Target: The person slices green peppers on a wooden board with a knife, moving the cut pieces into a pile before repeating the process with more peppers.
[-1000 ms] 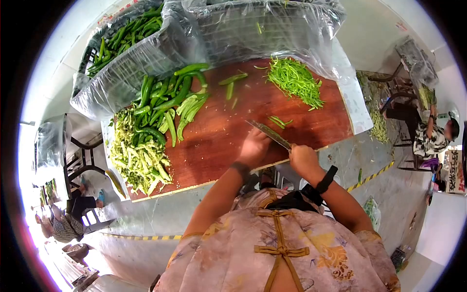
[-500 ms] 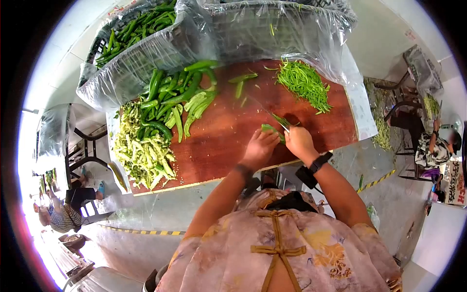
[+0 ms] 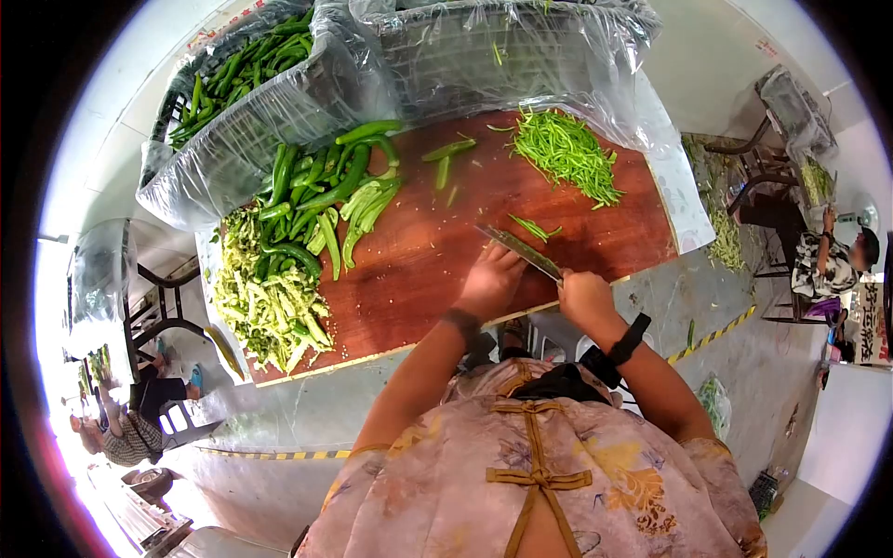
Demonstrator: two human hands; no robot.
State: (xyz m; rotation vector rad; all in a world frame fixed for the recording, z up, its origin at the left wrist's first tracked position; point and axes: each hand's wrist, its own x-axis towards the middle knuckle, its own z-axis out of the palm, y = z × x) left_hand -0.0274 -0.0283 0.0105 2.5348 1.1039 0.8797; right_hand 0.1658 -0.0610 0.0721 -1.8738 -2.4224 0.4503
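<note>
My right hand (image 3: 584, 298) grips a knife (image 3: 523, 249), its blade slanting up and left over the board. Close beside the blade, my left hand (image 3: 491, 282) is closed and pressed down on the board; the blade partly covers its fingertips, and whatever lies under them is hidden. A few green pepper shreds (image 3: 536, 228) lie just beyond the blade. Farther back is a larger heap of shredded pepper (image 3: 566, 158). At the left, whole green peppers (image 3: 321, 181) and split pepper pieces (image 3: 370, 209) lie beside a pile of pale pepper cores (image 3: 265, 298).
The reddish-brown board (image 3: 419, 270) fills the tabletop. Behind it stand a plastic-lined crate of peppers (image 3: 251, 65) and another plastic-lined crate (image 3: 493, 60). One person (image 3: 828, 251) sits far right; another person (image 3: 130, 432) is far left. Loose peppers (image 3: 448, 153) lie mid-board.
The knife has come up and now lies slanted across, in front of my left fingertips. Cut shreds lie beyond it. The pepper piece seen under my left fingers is out of sight.
</note>
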